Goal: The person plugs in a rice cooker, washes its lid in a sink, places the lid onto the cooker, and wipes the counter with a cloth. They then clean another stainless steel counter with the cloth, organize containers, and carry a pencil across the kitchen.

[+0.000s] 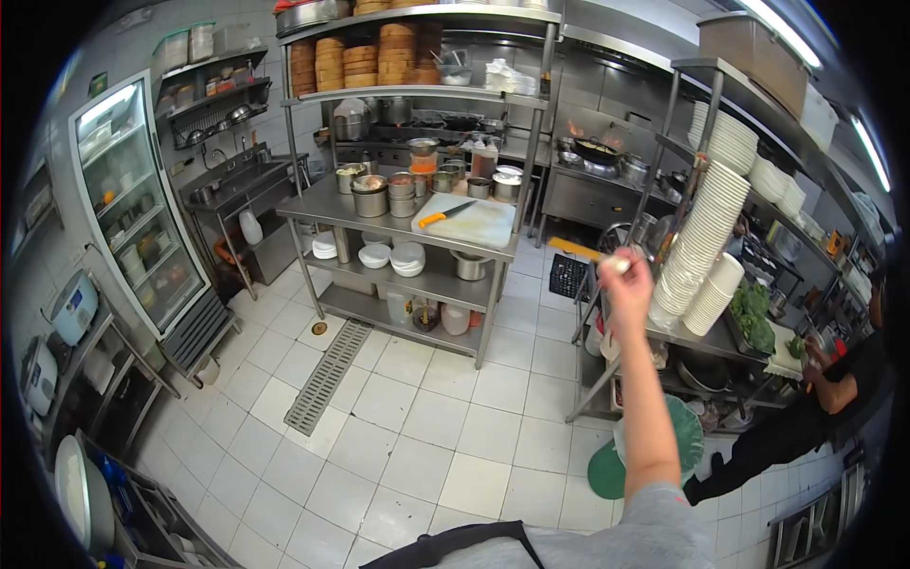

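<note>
My right hand (626, 284) is raised at the end of my outstretched arm, its fingers closed on a small white piece (621, 266). What kind of thing the piece is does not show. Close by the hand stand tall stacks of white bowls (703, 223) on the right-hand shelf. On the steel table across from me lies a white cutting board (474, 226), with an orange-handled knife (445, 214) resting on it. My left hand is out of view.
Metal pots (371, 197) crowd the steel table (351, 219). A green bin (684, 431) stands under my right arm. Another person (815, 408) works at the far right beside leafy greens (752, 318). A drain grate (327, 379) crosses the tiled floor; a glass-door fridge (142, 209) stands left.
</note>
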Action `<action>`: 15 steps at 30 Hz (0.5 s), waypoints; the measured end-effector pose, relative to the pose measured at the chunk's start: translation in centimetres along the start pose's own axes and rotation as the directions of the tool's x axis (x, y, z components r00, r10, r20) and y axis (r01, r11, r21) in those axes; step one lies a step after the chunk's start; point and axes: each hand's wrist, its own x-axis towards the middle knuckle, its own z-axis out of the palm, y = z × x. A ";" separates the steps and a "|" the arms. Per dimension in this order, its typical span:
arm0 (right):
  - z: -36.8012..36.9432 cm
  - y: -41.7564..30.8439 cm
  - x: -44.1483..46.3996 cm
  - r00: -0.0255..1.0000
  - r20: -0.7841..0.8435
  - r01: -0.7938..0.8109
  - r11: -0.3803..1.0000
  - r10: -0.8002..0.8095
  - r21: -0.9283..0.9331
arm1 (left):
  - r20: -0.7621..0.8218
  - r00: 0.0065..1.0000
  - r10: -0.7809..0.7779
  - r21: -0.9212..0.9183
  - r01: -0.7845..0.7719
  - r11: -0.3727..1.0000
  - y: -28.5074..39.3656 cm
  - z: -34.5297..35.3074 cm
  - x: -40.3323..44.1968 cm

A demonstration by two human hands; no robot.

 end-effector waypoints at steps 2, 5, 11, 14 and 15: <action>0.7 -0.8 4.9 0.990 -0.032 0.134 0.991 -0.135 -0.015 | -0.010 0.998 0.063 -0.038 -0.063 0.997 2.6 0.2 3.8; 1.9 -1.5 11.4 0.956 -0.108 0.266 0.962 -0.272 -0.063 | -0.022 0.947 0.319 -0.165 -0.318 0.934 12.4 2.6 9.7; 4.3 0.2 26.5 0.911 -0.077 0.398 0.912 -0.406 -0.099 | 0.044 0.722 0.690 -0.268 -0.657 0.705 37.9 6.8 8.8; 6.2 4.4 36.5 0.842 -0.053 0.475 0.784 -0.537 -0.399 | -0.033 0.707 0.706 -0.274 -0.686 0.674 40.8 9.7 9.3; 6.8 5.9 39.7 0.776 -0.012 0.525 0.657 -0.630 -0.540 | -0.063 0.735 0.675 -0.290 -0.661 0.692 39.7 10.9 10.4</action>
